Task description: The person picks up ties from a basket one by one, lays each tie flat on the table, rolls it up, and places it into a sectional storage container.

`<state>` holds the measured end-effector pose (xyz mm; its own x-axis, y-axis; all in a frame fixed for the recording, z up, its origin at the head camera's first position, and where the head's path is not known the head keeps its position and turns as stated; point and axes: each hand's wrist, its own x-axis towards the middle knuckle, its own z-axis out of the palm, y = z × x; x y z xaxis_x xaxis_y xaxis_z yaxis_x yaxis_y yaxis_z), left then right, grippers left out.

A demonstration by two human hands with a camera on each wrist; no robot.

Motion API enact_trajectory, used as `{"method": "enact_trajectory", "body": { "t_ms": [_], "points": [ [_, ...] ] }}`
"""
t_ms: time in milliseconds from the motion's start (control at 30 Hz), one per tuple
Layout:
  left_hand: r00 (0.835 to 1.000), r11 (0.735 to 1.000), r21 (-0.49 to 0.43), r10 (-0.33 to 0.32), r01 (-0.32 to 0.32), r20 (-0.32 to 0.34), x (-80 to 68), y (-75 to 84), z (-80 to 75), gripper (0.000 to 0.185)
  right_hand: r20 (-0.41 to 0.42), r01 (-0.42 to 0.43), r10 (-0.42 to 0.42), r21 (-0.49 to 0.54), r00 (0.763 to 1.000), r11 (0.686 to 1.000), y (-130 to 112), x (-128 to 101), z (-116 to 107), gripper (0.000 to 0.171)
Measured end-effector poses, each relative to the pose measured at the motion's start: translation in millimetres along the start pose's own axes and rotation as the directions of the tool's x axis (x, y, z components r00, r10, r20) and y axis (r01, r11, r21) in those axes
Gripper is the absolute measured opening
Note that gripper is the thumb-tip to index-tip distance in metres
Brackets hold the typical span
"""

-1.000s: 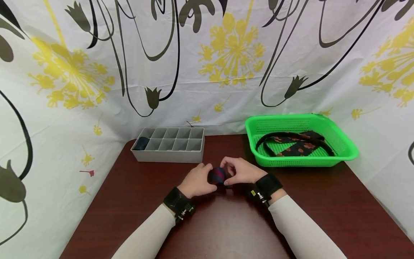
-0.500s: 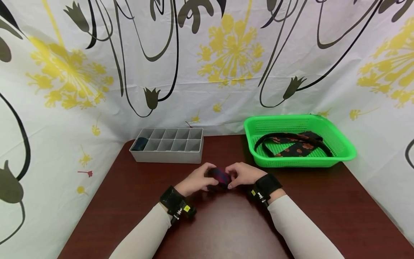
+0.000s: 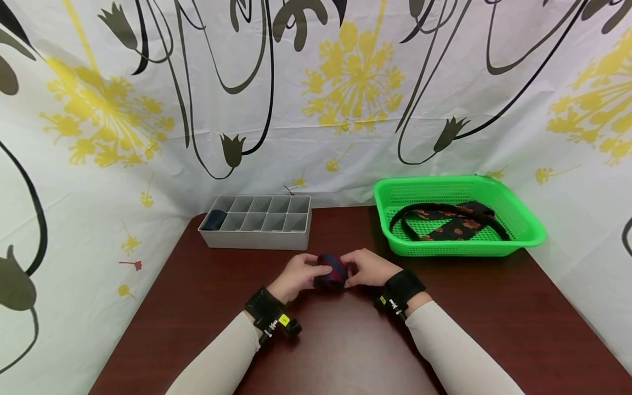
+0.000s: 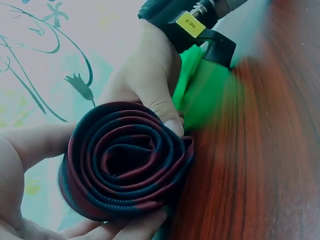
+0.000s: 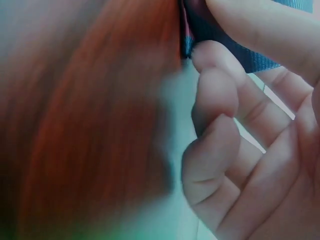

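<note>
A necktie rolled into a tight coil (image 3: 331, 271), dark blue with red stripes, sits between both hands above the brown table (image 3: 345, 351). My left hand (image 3: 298, 276) grips its left side with curled fingers, and my right hand (image 3: 366, 268) pinches its right side. In the left wrist view the rolled tie (image 4: 125, 162) shows its spiral end, with the right hand's thumb (image 4: 157, 102) pressed on its rim. The right wrist view shows curled fingers (image 5: 220, 100) against the tie's edge (image 5: 192, 25).
A grey divided organizer (image 3: 257, 220) stands at the back left, one dark rolled item (image 3: 213, 220) in its leftmost cell. A green basket (image 3: 513, 206) at the back right holds a dark patterned tie (image 3: 449, 222). A patterned curtain surrounds the table.
Both hands turned the rolled tie between them; it tilted flat half a second ago and now stands up again, a little nearer to me.
</note>
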<state>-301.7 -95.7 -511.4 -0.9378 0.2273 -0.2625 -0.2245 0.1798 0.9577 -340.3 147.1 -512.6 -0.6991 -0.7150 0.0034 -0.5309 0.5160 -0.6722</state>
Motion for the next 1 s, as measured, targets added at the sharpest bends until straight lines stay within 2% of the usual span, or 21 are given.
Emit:
{"method": "enact_trajectory", "body": {
  "t_ms": [167,300,400,433,500,600,700,767,833,933,1000],
  "points": [
    [1.000,0.999,0.033,0.026,-0.026,-0.015,-2.3,-1.6,4.7,0.074,-0.050,0.051,-0.053,-0.050,0.997,0.997,-2.5,1.8,3.2,0.026],
    [0.992,0.994,0.070,0.089,-0.083,-0.087,-4.8,-2.0,8.8,0.065,-0.101,0.053,-0.055,-0.020,0.993,0.998,-1.1,3.4,5.9,0.027],
    [0.975,0.985,0.105,0.151,-0.136,-0.161,-5.4,1.4,9.1,0.058,-0.162,0.061,-0.038,0.141,0.986,0.988,2.8,4.7,9.0,0.028],
    [0.968,0.982,0.117,0.166,-0.146,-0.187,-5.3,3.3,8.1,0.057,-0.186,0.070,-0.029,0.217,0.982,0.974,4.4,5.3,10.2,0.028],
    [0.952,0.976,0.126,0.201,-0.176,-0.231,-5.0,7.4,2.8,0.058,-0.234,0.097,-0.008,0.372,0.972,0.923,8.7,6.6,13.5,0.031],
    [0.918,0.967,0.135,0.247,-0.215,-0.311,-5.8,16.6,-15.2,0.065,-0.276,0.123,0.032,0.524,0.961,0.843,16.8,9.2,17.6,0.037],
    [0.877,0.962,0.076,0.270,-0.262,-0.397,-7.6,30.6,-45.3,0.069,-0.289,0.102,0.094,0.596,0.953,0.797,24.2,10.3,21.0,0.041],
    [0.856,0.958,-0.016,0.248,-0.286,-0.454,-8.0,43.5,-68.5,0.068,-0.301,0.090,0.127,0.615,0.945,0.784,27.5,9.2,21.4,0.042],
    [0.827,0.941,-0.099,0.231,-0.324,-0.512,-6.4,54.5,-91.9,0.064,-0.314,0.082,0.150,0.620,0.938,0.781,29.3,7.4,20.5,0.040],
    [0.769,0.921,-0.149,0.201,-0.359,-0.607,-5.6,62.5,-125.4,0.061,-0.314,0.075,0.152,0.607,0.937,0.791,29.6,5.1,18.5,0.038],
    [0.720,0.925,-0.124,0.190,-0.360,-0.668,-5.6,60.2,-145.4,0.060,-0.302,0.067,0.144,0.592,0.942,0.803,29.2,4.4,17.7,0.038]
  ]
}}
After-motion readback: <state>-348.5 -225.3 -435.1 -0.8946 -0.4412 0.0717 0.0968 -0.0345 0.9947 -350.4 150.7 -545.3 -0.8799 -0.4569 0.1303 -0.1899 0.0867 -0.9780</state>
